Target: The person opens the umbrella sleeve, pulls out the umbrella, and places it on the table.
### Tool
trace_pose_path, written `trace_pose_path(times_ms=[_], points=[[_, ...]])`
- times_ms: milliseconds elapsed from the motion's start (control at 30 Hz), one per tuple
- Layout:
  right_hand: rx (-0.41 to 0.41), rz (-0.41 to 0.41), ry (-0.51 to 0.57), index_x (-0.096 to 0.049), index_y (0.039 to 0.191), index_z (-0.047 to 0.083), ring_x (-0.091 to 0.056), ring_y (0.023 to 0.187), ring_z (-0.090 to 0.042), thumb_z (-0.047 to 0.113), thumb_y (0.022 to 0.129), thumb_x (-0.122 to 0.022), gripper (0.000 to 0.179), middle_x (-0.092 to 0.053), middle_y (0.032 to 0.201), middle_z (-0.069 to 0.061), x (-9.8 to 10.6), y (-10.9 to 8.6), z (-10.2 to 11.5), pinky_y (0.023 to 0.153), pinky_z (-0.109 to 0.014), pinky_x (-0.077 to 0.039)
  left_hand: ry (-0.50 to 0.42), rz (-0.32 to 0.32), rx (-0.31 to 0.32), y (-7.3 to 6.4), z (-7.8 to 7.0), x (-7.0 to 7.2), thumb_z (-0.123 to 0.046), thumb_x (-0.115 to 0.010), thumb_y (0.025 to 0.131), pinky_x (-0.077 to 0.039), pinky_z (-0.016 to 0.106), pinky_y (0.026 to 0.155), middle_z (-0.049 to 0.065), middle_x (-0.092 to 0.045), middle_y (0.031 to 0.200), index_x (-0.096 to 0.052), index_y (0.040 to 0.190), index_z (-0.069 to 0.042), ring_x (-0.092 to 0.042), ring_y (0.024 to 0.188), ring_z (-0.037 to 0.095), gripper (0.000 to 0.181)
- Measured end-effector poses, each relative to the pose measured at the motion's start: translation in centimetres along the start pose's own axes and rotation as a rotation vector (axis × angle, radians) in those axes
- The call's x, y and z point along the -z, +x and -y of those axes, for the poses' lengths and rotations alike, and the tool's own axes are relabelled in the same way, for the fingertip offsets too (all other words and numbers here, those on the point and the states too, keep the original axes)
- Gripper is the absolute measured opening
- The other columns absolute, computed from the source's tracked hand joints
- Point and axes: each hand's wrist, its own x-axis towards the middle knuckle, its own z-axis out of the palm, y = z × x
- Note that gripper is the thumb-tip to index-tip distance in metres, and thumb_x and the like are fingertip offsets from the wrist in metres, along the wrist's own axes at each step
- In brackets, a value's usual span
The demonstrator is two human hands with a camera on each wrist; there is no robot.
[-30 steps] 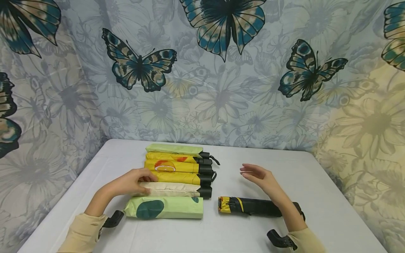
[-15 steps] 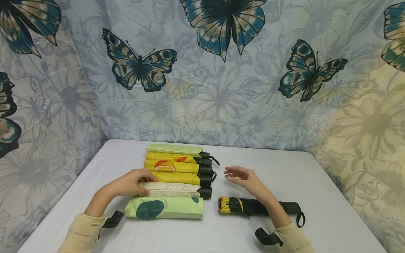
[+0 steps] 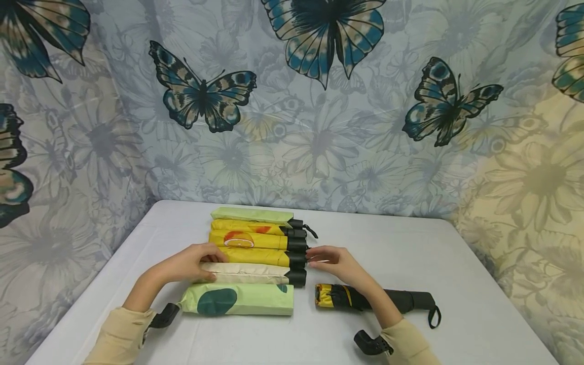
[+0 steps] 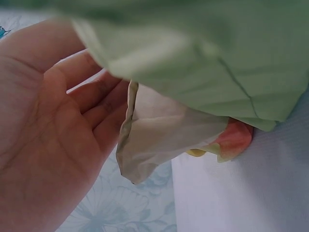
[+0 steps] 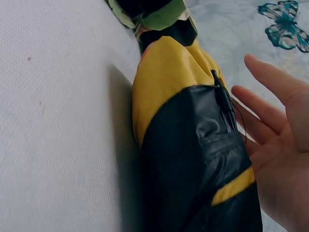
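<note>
Folded umbrellas lie side by side on the white table. My left hand (image 3: 193,261) grips the left end of a cream umbrella (image 3: 251,274), thumb on its near side and fingers over the far side against a yellow umbrella (image 3: 255,256). In the left wrist view, a green umbrella (image 4: 203,63) partly covers the thumb and the cream cloth (image 4: 159,130). My right hand (image 3: 339,262) has its fingertips right at the black handle (image 3: 296,259) of that yellow umbrella, fingers loosely bent. A black umbrella with yellow trim (image 3: 401,300) lies under the right forearm.
Nearest me in the row is the light-green umbrella with dark spots (image 3: 260,300). Behind are an orange-slice umbrella (image 3: 264,241), another yellow one (image 3: 232,224) and a pale-green one (image 3: 251,215). A butterfly-print cloth (image 3: 319,152) hangs behind the table (image 3: 388,235).
My right hand has moved left, from above the black umbrella to the handle ends of the row. The left hand has stayed in place on the cream umbrella.
</note>
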Motion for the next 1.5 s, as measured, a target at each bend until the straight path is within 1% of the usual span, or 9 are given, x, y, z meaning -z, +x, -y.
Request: trace_pose_path(times_ms=[100, 333, 500, 600, 767, 1000, 1133, 1333, 1500], points=[[0.005, 0.006, -0.006, -0.06, 0.131, 0.003, -0.061, 0.121, -0.032, 0.026, 0.094, -0.066, 0.044, -0.065, 0.128, -0.015, -0.3, 0.2, 0.0, 0.096, -0.023, -0.053, 0.0, 0.0, 0.0, 0.1, 0.0, 0.1, -0.02, -0.078, 0.083, -0.052, 0.026, 0.086, -0.001, -0.065, 0.109, -0.065, 0.118, -0.013, -0.059, 0.099, 0.013, 0.038], [0.006, 0.014, -0.033, -0.062, 0.129, 0.004, -0.061, 0.119, -0.031, 0.027, 0.093, -0.066, 0.043, -0.066, 0.126, -0.014, -0.7, 0.5, 0.2, 0.094, -0.024, -0.054, 0.012, -0.001, 0.002, 0.1, -0.2, 0.2, -0.02, -0.078, 0.083, -0.051, 0.026, 0.085, -0.001, -0.065, 0.109, -0.065, 0.118, -0.012, -0.059, 0.098, 0.013, 0.039], [0.009, 0.027, -0.06, -0.064, 0.127, 0.005, -0.064, 0.114, -0.028, 0.028, 0.092, -0.068, 0.041, -0.069, 0.122, -0.012, -1.0, 0.6, 0.2, 0.089, -0.021, -0.054, 0.016, -0.003, -0.003, 0.1, -0.1, 0.2, -0.019, -0.078, 0.083, -0.051, 0.026, 0.084, -0.001, -0.065, 0.108, -0.065, 0.118, -0.012, -0.059, 0.097, 0.012, 0.038], [-0.006, 0.049, -0.08, -0.066, 0.124, 0.005, -0.066, 0.11, -0.026, 0.028, 0.092, -0.069, 0.04, -0.07, 0.119, -0.012, -1.2, 0.5, 0.1, 0.085, -0.021, -0.055, 0.018, -0.005, -0.009, 0.1, -0.1, 0.2, -0.018, -0.078, 0.083, -0.052, 0.026, 0.084, -0.001, -0.065, 0.108, -0.066, 0.117, -0.012, -0.059, 0.097, 0.012, 0.037], [-0.038, 0.103, -0.106, -0.067, 0.122, 0.004, -0.069, 0.104, -0.027, 0.025, 0.091, -0.07, 0.037, -0.068, 0.12, -0.017, -1.6, 0.5, 0.0, 0.077, -0.022, -0.057, 0.018, -0.005, -0.017, 0.0, -0.1, 0.2, -0.017, -0.078, 0.083, -0.052, 0.026, 0.084, -0.001, -0.065, 0.107, -0.066, 0.116, -0.013, -0.059, 0.096, 0.011, 0.036], [-0.067, 0.092, -0.128, -0.069, 0.118, 0.005, -0.072, 0.098, -0.029, 0.019, 0.086, -0.075, 0.036, -0.068, 0.118, -0.018, -2.2, 0.6, 0.4, 0.069, -0.024, -0.058, 0.012, -0.004, -0.01, 0.1, 0.0, 0.2, -0.016, -0.078, 0.083, -0.051, 0.025, 0.084, -0.001, -0.065, 0.107, -0.065, 0.116, -0.013, -0.059, 0.097, 0.011, 0.036], [-0.073, 0.084, -0.17, -0.069, 0.118, 0.006, -0.072, 0.097, -0.026, 0.018, 0.084, -0.077, 0.036, -0.068, 0.119, -0.016, -2.5, 0.7, 0.9, 0.071, -0.024, -0.058, 0.011, -0.006, -0.004, 0.0, 0.0, 0.2, -0.015, -0.078, 0.082, -0.051, 0.025, 0.084, -0.001, -0.065, 0.107, -0.065, 0.117, -0.013, -0.059, 0.097, 0.01, 0.037], [-0.045, 0.069, -0.251, -0.07, 0.116, 0.007, -0.07, 0.094, -0.022, 0.017, 0.082, -0.079, 0.036, -0.068, 0.117, -0.013, -2.9, 0.7, 1.1, 0.075, -0.025, -0.058, 0.012, -0.002, -0.01, 0.0, 0.1, 0.1, -0.015, -0.078, 0.082, -0.052, 0.025, 0.086, -0.001, -0.065, 0.108, -0.065, 0.117, -0.013, -0.059, 0.098, 0.012, 0.037], [-0.029, 0.057, -0.279, -0.07, 0.116, 0.007, -0.068, 0.094, -0.021, 0.017, 0.082, -0.079, 0.037, -0.068, 0.117, -0.013, -3.2, 0.7, 1.1, 0.076, -0.024, -0.057, 0.007, 0.003, -0.015, 0.0, 0.1, 0.1, -0.014, -0.077, 0.082, -0.051, 0.025, 0.086, 0.0, -0.065, 0.109, -0.065, 0.118, -0.012, -0.059, 0.098, 0.012, 0.038]])
